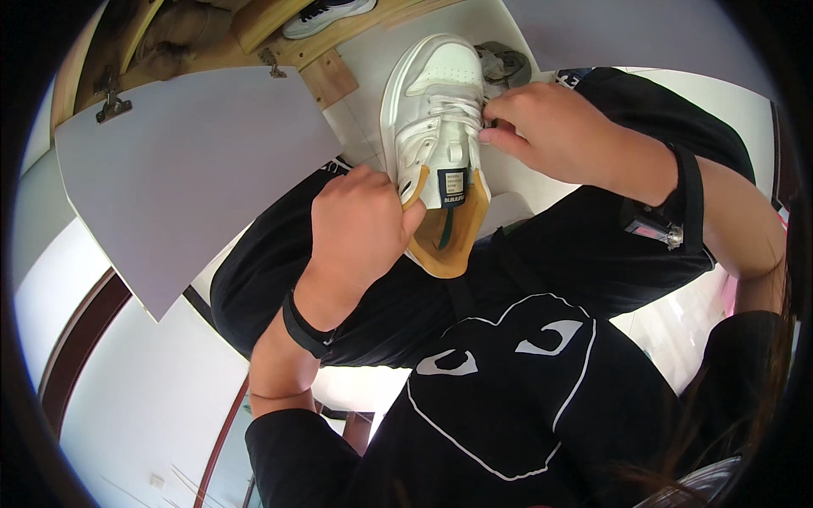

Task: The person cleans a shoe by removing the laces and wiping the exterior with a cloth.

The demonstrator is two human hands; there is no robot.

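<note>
A white sneaker (444,70) with a tan lining is held up in front of me, its toe pointing away and its opening toward my lap. My left hand (362,222) grips the side of its collar, the thumb at the tan lining. The sneaker's white laces (458,109) lie across the tongue (452,181), which carries a dark label with writing. At the right edge of the laces, my right hand (540,130) has thumb and index finger close together; whether a lace is between them cannot be told.
Open grey cabinet doors stand at left (190,171) and upper right (622,38). Another shoe (327,16) rests on the wooden cabinet frame (356,32). A greyish shoe (508,63) lies on the floor beyond the sneaker. My legs in black trousers (267,273) flank it.
</note>
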